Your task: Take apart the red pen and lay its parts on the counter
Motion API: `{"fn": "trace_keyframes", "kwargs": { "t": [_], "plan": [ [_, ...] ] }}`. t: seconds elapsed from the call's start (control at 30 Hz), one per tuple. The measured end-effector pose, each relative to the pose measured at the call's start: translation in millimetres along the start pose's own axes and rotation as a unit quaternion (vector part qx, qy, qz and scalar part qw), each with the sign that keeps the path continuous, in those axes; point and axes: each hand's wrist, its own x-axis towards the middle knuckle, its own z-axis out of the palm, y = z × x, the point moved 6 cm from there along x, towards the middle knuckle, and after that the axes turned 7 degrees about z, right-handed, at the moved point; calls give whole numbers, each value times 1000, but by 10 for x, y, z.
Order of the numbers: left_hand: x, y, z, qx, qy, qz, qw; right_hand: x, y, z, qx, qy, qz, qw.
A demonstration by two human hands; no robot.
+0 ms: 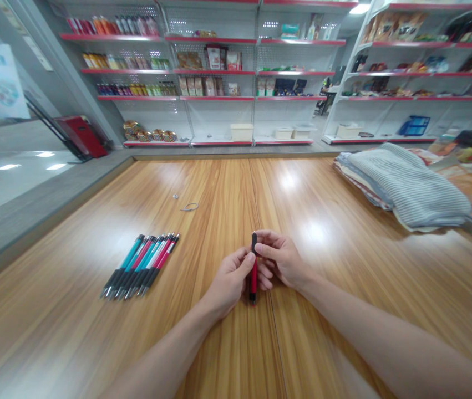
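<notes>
A red pen with a black grip [253, 280] stands nearly upright over the wooden table [94, 332], held between both hands. My left hand [229, 280] pinches its middle from the left with curled fingers. My right hand [279, 260] grips its black upper end from the right, thumb and forefinger closed on it. To the left, a row of several teal and red pens [142, 265] lies side by side on the table, apart from my hands.
A small ring [189, 206] and a tiny metal piece [174, 196] lie farther back on the table. Folded grey and patterned cloths [410, 185] are stacked at the right edge. Store shelves with goods [214, 72] line the back wall.
</notes>
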Motion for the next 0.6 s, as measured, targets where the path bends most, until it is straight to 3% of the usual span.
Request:
{"fn": "trace_keyframes", "kwargs": {
  "t": [0.6],
  "plan": [
    [-21, 28, -18, -3, 0, -20, 1000, 21, -43, -74, 10, 56, -21, 998]
  ]
}}
